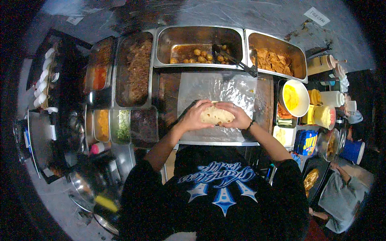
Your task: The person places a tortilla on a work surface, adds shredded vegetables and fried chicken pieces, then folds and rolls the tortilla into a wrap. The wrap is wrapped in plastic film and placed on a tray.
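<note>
Central glare, dim grainy edges

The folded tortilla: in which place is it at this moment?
In the head view, the folded tortilla is slightly right of centre, held between the left hand and the right hand, over the shiny sheet.

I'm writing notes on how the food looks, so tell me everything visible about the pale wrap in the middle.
The wrap is a plump, rounded oblong of pale cream, soft-looking flatbread, perhaps a tortilla, marked with scattered brown spots. It lies lengthwise from left to right, with its ends largely covered: the left grip and right grip clasp it from either side. A shiny sheet spreads beneath; whether the wrap touches it is unclear. Any filling is hard to make out.
</note>
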Demonstrator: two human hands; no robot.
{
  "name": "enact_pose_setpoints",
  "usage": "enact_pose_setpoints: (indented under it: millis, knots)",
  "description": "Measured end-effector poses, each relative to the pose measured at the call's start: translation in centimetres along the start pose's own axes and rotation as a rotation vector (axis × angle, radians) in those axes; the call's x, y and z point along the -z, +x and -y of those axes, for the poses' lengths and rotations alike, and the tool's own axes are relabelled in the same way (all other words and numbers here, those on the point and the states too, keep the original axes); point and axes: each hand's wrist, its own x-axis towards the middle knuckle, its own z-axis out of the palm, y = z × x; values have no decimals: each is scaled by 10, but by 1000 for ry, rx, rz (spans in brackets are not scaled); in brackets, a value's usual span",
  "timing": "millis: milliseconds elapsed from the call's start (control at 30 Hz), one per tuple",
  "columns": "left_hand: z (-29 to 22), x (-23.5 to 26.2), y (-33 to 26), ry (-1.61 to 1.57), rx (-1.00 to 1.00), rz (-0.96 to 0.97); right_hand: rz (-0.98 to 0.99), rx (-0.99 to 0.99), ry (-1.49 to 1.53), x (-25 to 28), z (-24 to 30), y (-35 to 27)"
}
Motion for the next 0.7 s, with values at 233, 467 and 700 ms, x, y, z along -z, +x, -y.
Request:
enact_pose_setpoints:
  millis: [233,467,700]
  knots:
    - [9,1,5,24,0,89,0,-81,44,1,-8,3]
    - [0,-10,0,339,-157,20,-13,-88,18,-2,-23,2]
    - [6,-7,12,242,-73,72,-63,-17,-121,5,-15,4]
